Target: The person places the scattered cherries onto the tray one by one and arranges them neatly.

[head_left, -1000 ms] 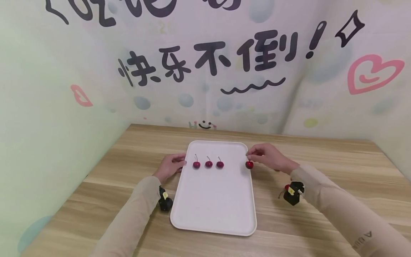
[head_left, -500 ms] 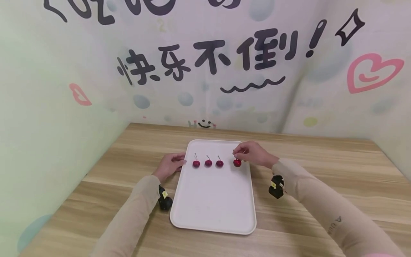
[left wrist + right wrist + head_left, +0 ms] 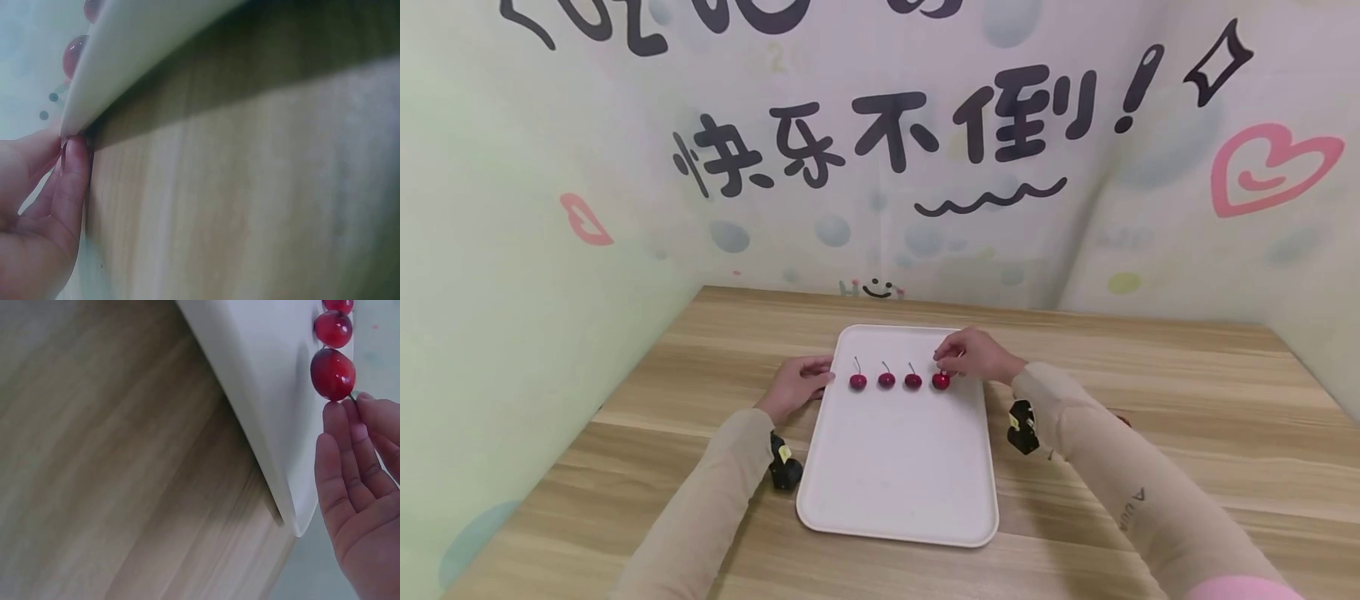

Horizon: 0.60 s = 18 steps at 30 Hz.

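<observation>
- Right now I see my right hand [image 3: 979, 355] over the far right part of the white tray [image 3: 898, 483], fingertips pinched on the stem of a red cherry [image 3: 941, 381]; the wrist view shows the fingers [image 3: 350, 447] brought together just above that cherry [image 3: 332, 374].
- The held cherry sits on the tray at the right end of a row near the far edge, just beside its neighbour.
- Three more cherries [image 3: 886, 380] stand in that row to its left, stems up, evenly spaced and not touching.
- My left hand [image 3: 796, 387] rests on the table [image 3: 1150, 392] at the tray's left edge, near the far left corner; its fingers lie loosely bent with the tips against the rim, gripping nothing that I can make out.
- From the left wrist view, a fingertip [image 3: 75, 164] touches the underside of the tray's rim [image 3: 144, 59] where it meets the wood.
- Small black cameras are strapped to both wrists, over beige sleeves.
- The tray lies lengthwise in the middle of the wooden table, its near edge well clear of the table's near edge.
- A printed backdrop with black characters and a pink heart stands behind the table's far edge.
</observation>
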Tool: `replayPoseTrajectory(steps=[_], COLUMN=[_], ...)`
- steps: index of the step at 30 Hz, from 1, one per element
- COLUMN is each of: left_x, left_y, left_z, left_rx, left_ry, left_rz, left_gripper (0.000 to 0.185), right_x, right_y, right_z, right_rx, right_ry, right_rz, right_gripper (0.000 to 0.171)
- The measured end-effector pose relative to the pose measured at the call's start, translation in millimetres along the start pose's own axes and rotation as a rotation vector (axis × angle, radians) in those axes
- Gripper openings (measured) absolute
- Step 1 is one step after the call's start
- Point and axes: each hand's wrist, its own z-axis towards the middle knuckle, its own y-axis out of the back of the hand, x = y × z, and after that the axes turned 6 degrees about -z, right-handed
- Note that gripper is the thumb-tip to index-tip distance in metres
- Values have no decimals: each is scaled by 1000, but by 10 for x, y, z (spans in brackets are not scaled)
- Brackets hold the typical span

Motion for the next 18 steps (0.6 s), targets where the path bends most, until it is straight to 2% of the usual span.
replayPoseTrajectory(steps=[7, 13, 18], left_x=[-2, 13, 18], left_y=[-2, -7, -8], left_z=[-3, 6, 6], left_rx=[2, 0, 6], left_ry=[-3, -3, -9], left_rz=[2, -5, -10], left_gripper=[38, 38, 38], right_x=[-2, 33, 39], right_y=[-47, -43, -47], right_z=[47, 48, 55], right_rx=[-8, -9, -10], right_ry=[-48, -100, -108], right_rz=[-89, -88, -89], right_gripper=[14, 15, 15])
